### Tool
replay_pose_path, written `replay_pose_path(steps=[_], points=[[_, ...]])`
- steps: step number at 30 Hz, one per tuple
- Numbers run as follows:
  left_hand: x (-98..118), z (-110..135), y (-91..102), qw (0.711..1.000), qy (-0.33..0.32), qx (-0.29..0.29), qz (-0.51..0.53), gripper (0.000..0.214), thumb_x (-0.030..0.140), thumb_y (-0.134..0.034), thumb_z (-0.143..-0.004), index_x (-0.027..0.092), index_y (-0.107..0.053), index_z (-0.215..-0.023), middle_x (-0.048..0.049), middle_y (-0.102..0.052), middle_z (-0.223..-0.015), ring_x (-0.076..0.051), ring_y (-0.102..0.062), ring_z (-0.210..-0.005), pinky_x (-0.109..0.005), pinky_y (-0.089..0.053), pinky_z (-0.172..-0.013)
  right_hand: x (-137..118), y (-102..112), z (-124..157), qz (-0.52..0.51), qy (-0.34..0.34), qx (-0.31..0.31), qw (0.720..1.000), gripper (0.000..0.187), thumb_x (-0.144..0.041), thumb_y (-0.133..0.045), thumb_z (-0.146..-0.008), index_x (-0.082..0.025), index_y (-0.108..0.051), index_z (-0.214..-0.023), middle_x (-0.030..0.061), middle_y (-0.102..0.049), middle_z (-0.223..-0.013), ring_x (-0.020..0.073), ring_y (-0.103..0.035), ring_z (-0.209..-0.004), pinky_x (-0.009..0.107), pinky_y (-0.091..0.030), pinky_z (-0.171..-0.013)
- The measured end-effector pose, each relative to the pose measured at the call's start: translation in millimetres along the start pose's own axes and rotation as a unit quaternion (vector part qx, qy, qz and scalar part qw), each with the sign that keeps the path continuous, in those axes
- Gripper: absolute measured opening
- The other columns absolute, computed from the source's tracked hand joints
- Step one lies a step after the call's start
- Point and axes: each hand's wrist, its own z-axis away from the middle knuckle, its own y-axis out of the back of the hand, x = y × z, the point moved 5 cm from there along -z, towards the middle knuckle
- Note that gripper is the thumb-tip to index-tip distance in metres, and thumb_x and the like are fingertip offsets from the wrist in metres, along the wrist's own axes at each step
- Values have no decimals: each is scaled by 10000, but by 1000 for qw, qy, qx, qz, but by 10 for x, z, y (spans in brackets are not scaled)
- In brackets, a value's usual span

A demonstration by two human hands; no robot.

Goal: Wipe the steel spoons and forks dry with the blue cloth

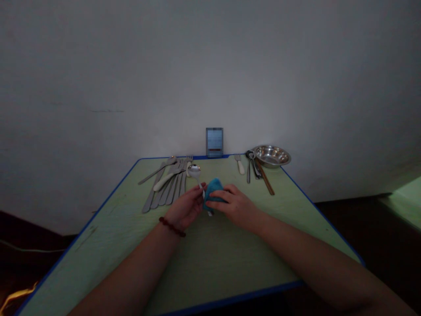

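Bare forearms (131, 272) are reaching across my view: the left hand (186, 206) is gripping a light, stiff, slippery steel spoon (194, 172) by its handle, while the right hand (233, 204) is pressing a soft teal cloth (213, 194) around it, above the middle of the pale-green, blue-edged table (98, 245).

Spoon (194, 172): lower handle hidden in teal cloth (213, 193), its end barely showing below. Cloth partly covered by right hand (233, 204) and left hand (186, 207); left hand's grip on spoon hidden. Blue rectangular object (214, 142) by wall pixelated, nothing legible. Dark cutlery bunch (252, 166) beside steel bowl (271, 156) too small to sort. Overlapping cutlery pile (164, 186) uncountable. Both forearms cut off by bottom edge. Yellow streak (16, 295) lower left too blurred to identify
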Motion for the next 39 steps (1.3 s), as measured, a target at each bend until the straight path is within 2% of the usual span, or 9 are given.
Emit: replay_pose_path(steps=[4, 11, 17, 25, 39], points=[[17, -13, 40, 1000, -8, 25, 9, 181, 29, -398, -774, 116, -556, -773, -24, -611, -681, -100, -592, -611, -182, -486, -544, 0, -17, 5, 2, 4, -1, 1000, 269, -203, -386, -834, -244, -566, -1029, 26, -546, -1067, 146, -412, -887, 295, -370, -804], [39, -13, 71, 998, -8, 59, 21, 197, 41, -367, -798, 130, -532, -738, -18, -599, -677, -78, -587, -604, -167, -484, -543, -11, -4, 0, 6, 21, 21, 1000, 262, -190, -382, -836, -233, -576, -1008, 25, -558, -1034, 133, -433, -869, 281, -368, -787], [67, -8, 79, 997, -17, 75, 29, 210, 36, -355, -800, 129, -530, -730, -11, -596, -676, -79, -588, -616, -171, -486, -568, -12, 4, 4, 4, 21, 8, 1000, 278, -158, -380, -832, -237, -565, -1023, 29, -559, -1044, 125, -433, -878, 283, -360, -798], [65, 5, 59, 997, -15, 65, 25, 211, 22, -359, -790, 125, -536, -743, -20, -602, -677, -81, -584, -608, -176, -479, -555, -23, 14, -2, 1, 26, 28, 999, 257, -171, -399, -825, -227, -583, -995, 16, -567, -1030, 135, -420, -847, 268, -364, -785], [21, 9, 19, 999, -20, 41, 23, 148, 49, -435, -761, 105, -571, -749, -38, -612, -686, -96, -578, -610, -186, -468, -539, -8, -18, -8, 11, 10, 13, 1000, 259, -180, -399, -826, -235, -582, -1001, 23, -553, -1043, 145, -415, -851, 283, -371, -783]])
